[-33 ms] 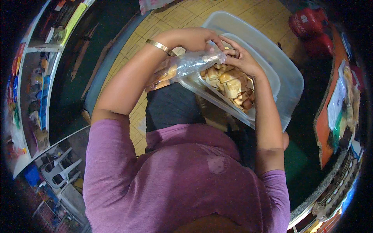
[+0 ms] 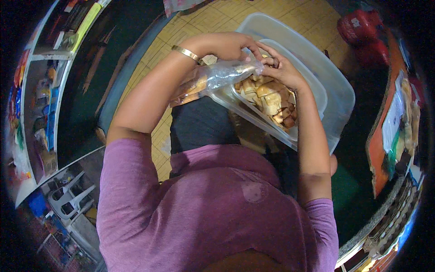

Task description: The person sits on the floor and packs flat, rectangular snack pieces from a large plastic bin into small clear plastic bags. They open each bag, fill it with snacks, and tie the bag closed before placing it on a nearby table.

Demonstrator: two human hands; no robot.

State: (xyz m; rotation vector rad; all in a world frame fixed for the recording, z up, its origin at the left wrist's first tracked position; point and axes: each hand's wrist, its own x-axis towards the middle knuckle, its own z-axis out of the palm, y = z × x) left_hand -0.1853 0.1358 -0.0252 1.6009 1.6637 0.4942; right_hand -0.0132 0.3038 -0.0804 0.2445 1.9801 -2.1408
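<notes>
A clear plastic bag (image 2: pixel 219 76) with golden-brown pieces in its lower end lies slanted across my lap. Its gathered mouth is pinched between my left hand (image 2: pixel 231 46), above a gold bracelet, and my right hand (image 2: pixel 284 68), which wears a ring. The fingers of both hands are closed on the plastic and meet there; some fingertips are hidden. Just below my right hand, a smaller translucent container (image 2: pixel 312 84) holds many flat, golden-brown, pastry-like pieces (image 2: pixel 270 97). That container sits inside a large translucent plastic tub (image 2: pixel 339 97).
Yellow patterned flooring (image 2: pixel 204 20) lies beyond the tub. Red round objects (image 2: pixel 360 29) stand at the far right, near an orange board edge (image 2: pixel 378 140). On the left are shelves of packaged goods (image 2: pixel 43 90) and a white plastic chair (image 2: pixel 72 197).
</notes>
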